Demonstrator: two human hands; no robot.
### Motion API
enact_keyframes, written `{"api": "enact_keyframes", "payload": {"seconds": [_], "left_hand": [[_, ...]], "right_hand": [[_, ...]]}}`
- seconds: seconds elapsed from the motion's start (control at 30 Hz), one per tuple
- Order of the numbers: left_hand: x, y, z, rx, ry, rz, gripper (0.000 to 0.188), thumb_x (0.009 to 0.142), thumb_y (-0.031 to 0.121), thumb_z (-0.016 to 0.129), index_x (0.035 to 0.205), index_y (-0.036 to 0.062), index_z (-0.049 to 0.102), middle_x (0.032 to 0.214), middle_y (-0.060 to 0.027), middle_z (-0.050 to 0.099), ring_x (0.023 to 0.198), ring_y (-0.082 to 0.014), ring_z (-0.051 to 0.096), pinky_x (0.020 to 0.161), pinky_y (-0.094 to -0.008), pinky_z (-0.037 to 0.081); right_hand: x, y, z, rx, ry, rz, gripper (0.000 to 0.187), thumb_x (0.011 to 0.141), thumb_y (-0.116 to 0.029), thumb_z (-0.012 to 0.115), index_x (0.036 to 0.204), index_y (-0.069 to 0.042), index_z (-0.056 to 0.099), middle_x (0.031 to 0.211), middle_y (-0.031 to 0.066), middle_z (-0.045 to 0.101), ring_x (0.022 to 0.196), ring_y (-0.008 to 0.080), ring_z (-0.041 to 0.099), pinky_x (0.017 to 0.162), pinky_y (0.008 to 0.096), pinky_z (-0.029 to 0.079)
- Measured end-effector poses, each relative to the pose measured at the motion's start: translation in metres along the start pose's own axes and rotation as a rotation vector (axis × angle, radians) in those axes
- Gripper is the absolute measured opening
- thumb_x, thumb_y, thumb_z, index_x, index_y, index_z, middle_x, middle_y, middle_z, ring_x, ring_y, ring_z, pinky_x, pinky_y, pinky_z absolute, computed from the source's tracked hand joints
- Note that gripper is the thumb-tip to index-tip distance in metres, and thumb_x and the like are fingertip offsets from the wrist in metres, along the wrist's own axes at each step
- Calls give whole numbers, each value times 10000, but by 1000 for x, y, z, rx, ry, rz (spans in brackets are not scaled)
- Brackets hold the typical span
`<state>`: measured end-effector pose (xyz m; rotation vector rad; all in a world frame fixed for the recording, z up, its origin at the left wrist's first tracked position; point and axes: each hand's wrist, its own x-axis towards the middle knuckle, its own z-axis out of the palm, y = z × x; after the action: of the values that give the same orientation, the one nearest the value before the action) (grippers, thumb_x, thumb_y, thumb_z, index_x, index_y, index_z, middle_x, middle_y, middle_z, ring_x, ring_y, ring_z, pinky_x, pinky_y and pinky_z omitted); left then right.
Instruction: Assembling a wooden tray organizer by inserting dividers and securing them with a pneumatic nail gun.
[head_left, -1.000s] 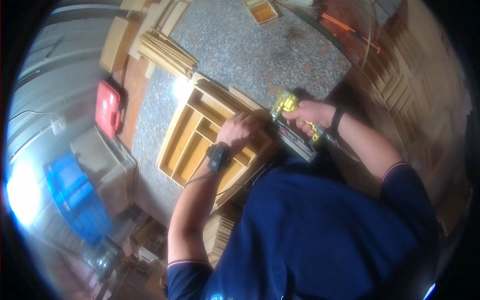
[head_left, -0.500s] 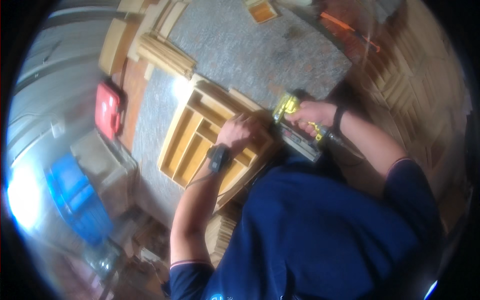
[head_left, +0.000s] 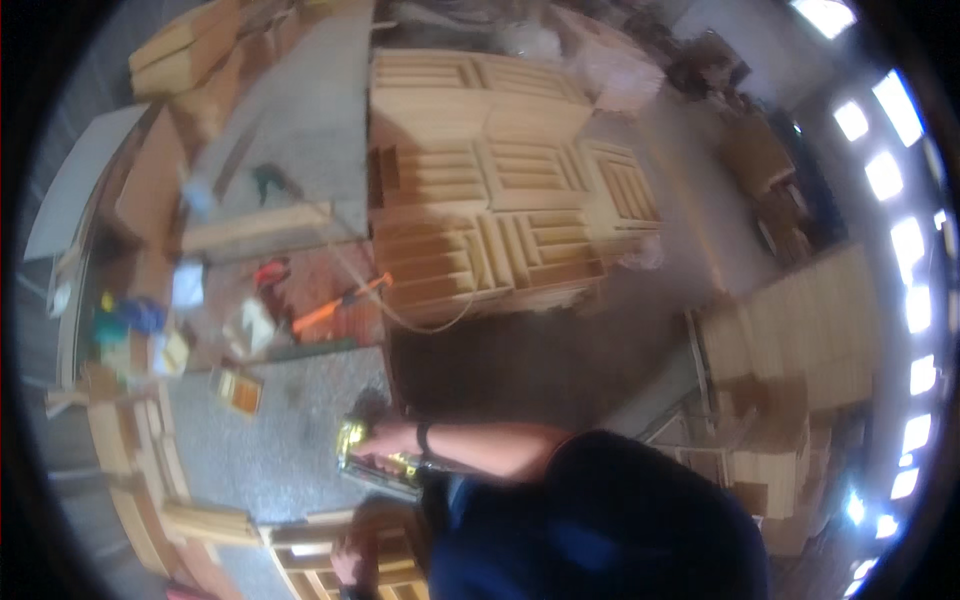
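My right hand (head_left: pixel 392 440) is wrapped round the grip of a yellow nail gun (head_left: pixel 352 437), its long magazine slanting below the fingers. The gun is over the edge of the grey worktop, just beyond a wooden compartment tray (head_left: pixel 282 568). This tray lies at the lower edge of the view, partly cut off, with thin dividers inside. My left hand (head_left: pixel 350 560) reaches over it, the fingers bent onto its wood and blurred.
Stacked wooden trays (head_left: pixel 530 165) stand ahead across the floor. An orange tool (head_left: pixel 340 303) and a thin hose lie at the far worktop. A small wooden box (head_left: pixel 240 391) sits on the grey surface. Wood strips (head_left: pixel 208 522) lie left, panels (head_left: pixel 790 330) right.
The view has swung to the right, bringing the stacked trays and windows into sight. The tray and both hands now appear lower and further left. The nail gun stays in my right hand.
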<state>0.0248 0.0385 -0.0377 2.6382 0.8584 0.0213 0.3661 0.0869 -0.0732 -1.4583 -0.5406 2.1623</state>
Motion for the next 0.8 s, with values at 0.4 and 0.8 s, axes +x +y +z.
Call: {"api": "enact_keyframes", "payload": {"seconds": [0.4, 0.8], "left_hand": [[-8, -2, 0, -102, 56, -36, 330, 845, 209, 837, 1164, 140, 790, 1145, -132, 764, 1139, -337, 674, 1071, -535, 505], [-24, -113, -56, 61, 111, -576, 191, 914, 314, 758, 1001, 144, 753, 909, -109, 695, 850, -296, 665, 746, -470, 516]], "right_hand": [[-18, -26, -5, -96, 189, -51, 564, 950, -535, 776, 914, 13, 648, 705, 135, 691, 529, 235, 676, 442, 384, 566], [-10, -18, 11, -122, 195, 1, 576, 932, -541, 787, 1010, 18, 674, 742, 143, 711, 561, 248, 700, 464, 390, 588]]}}
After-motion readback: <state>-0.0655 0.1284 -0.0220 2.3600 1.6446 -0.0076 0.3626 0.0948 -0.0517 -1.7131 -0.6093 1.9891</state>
